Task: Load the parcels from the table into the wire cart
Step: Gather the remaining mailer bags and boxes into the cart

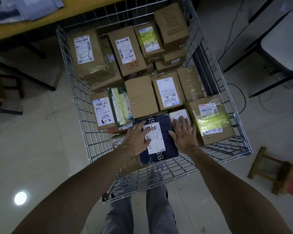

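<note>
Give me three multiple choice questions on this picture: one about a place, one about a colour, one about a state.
1. Where is the parcel under the left hand and right hand?
A. on a shelf
B. in the cart, at its near end
C. in a drawer

2. What colour is its wrapping?
A. red
B. dark blue
C. green

3. How does the left hand lie?
A. flat, fingers straight on the label
B. clenched in a fist
C. curled round a handle

Answers: 1 B, wire walls surround it. 2 B, dark blue shows around the white label. 3 A, its straight fingers rest across the label.
</note>
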